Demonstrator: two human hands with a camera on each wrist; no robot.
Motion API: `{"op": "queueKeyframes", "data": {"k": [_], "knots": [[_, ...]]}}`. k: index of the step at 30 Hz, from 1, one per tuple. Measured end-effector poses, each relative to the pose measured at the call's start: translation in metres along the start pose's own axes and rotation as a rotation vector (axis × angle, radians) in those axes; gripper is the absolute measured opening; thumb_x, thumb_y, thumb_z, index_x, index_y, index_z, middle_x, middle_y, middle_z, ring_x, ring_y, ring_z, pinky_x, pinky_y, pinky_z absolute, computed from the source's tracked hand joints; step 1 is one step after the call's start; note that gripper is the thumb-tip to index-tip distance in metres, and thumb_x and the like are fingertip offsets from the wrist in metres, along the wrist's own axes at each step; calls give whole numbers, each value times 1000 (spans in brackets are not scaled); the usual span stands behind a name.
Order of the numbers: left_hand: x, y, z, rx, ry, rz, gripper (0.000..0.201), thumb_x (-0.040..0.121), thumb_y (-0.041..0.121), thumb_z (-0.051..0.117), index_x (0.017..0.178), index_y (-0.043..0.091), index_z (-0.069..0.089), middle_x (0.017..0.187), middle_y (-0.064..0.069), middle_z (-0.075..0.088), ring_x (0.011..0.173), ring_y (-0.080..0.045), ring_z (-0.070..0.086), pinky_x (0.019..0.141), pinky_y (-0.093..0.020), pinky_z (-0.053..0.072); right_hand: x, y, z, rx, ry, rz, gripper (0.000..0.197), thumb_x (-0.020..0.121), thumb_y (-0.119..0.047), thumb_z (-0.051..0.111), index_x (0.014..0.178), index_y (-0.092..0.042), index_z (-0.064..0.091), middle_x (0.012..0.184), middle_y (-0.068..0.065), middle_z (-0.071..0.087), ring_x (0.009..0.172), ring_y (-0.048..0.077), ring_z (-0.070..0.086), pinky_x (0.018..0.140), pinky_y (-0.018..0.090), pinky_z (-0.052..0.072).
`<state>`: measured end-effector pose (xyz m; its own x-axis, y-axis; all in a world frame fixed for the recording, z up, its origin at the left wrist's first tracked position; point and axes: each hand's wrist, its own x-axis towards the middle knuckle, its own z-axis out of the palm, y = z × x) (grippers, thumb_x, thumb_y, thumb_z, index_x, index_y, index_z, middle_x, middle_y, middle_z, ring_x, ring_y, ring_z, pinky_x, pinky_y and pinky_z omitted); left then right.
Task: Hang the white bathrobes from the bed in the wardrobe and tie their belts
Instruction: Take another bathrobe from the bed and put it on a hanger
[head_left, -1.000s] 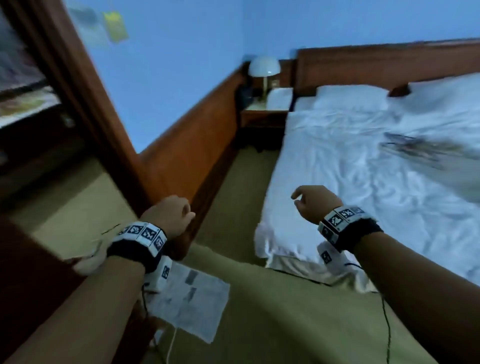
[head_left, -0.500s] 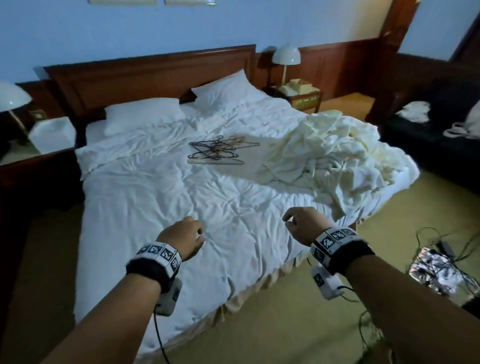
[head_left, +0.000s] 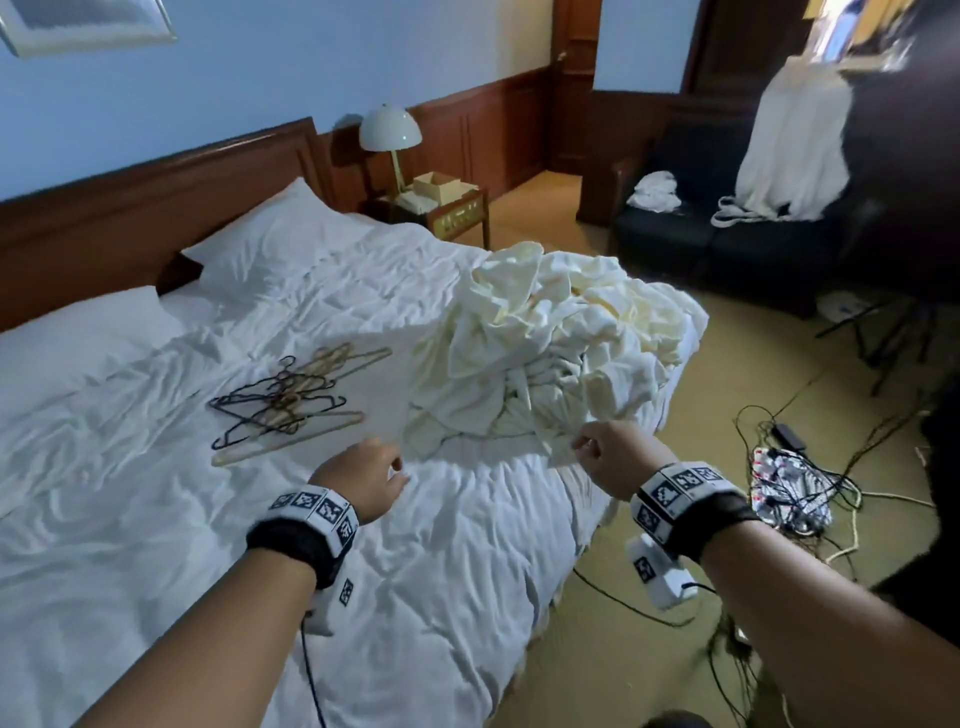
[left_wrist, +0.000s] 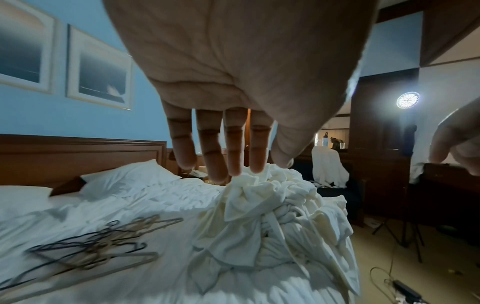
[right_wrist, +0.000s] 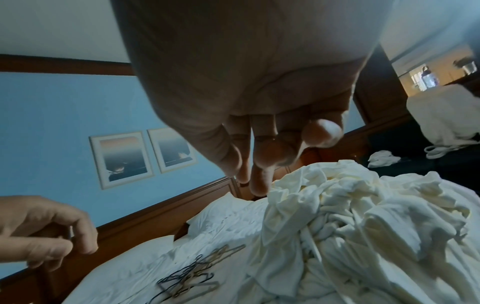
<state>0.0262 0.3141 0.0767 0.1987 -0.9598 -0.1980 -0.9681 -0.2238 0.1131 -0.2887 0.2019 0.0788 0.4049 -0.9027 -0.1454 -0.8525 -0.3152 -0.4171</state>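
A crumpled pile of white bathrobes (head_left: 561, 343) lies at the bed's right edge; it also fills the left wrist view (left_wrist: 275, 222) and the right wrist view (right_wrist: 350, 230). Several wire and wooden hangers (head_left: 291, 400) lie in a heap on the sheet (head_left: 156, 493) to its left. My left hand (head_left: 387, 467) hovers just short of the pile's near left edge, fingers (left_wrist: 231, 156) stretched straight and empty. My right hand (head_left: 584, 447) is at the pile's near right corner, fingers (right_wrist: 259, 174) hanging loosely and holding nothing. Whether it touches the cloth is unclear.
A dark sofa (head_left: 727, 249) stands at the right with another white robe (head_left: 789, 145) draped over it and a small white bundle (head_left: 654, 189). Tangled cables (head_left: 789, 478) cover the floor beside the bed. A nightstand with a lamp (head_left: 389, 135) stands behind the bed.
The view has swung from the bed's far left side to its right half. Both hands have moved forward to the near edge of the bathrobe pile, and the left fingers have straightened.
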Motion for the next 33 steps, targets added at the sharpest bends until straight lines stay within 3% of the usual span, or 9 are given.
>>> {"op": "queueKeyframes", "data": {"k": [5,10,13,16,18,23,29,33], "knots": [[109,53,-5,-15,25,77,24,95,42,51,106,22,60,116,-2,59,102,-24,58,80,-32,44,83,59,-34,-31,38,-11,17,86,-24,51,89,-28,68,80,-5,67,68,19,61,61,30,52],[193,104,24,-118,43,3,21,95,40,52,102,22,60,113,0,58,99,-22,58,83,-34,48,181,117,-53,-64,-5,-84,18,87,-21,51,91,-22,69,85,-2,69,75,20,62,63,30,53],[229,133,45,-172,-20,-50,20,95,41,51,103,24,60,114,2,58,99,-19,58,86,-35,49,227,141,-56,-95,-81,-104,20,88,-22,48,91,-25,68,85,-5,66,74,16,55,51,22,38],[253,152,50,-188,-51,-65,18,94,42,52,101,26,59,113,4,58,97,-18,58,84,-34,49,265,153,-56,-67,-157,-129,22,87,-22,46,91,-26,67,88,-2,68,78,20,60,64,27,50],[273,149,41,-179,-45,-92,17,94,41,53,100,27,59,111,3,59,96,-21,59,82,-34,49,292,158,-57,-55,-206,-134,20,89,-25,48,96,-27,67,93,0,70,82,21,63,73,30,53],[334,121,3,-103,3,-133,17,93,39,55,100,25,60,112,1,60,97,-25,60,80,-35,49,357,160,-62,-39,-185,-139,18,88,-29,52,94,-32,69,98,-3,70,86,19,65,76,33,55],[381,112,-17,-159,21,-111,17,96,38,51,102,24,59,113,5,58,92,-20,59,74,-32,45,414,151,-63,-34,-183,-112,18,88,-30,52,98,-29,67,91,-6,68,83,17,63,76,32,54],[402,112,-6,-189,-43,-124,16,97,37,50,102,24,57,114,6,57,88,-15,55,72,-28,40,451,147,-61,-41,-219,-147,21,87,-28,52,100,-27,68,94,-6,68,85,14,64,78,32,55]]}}
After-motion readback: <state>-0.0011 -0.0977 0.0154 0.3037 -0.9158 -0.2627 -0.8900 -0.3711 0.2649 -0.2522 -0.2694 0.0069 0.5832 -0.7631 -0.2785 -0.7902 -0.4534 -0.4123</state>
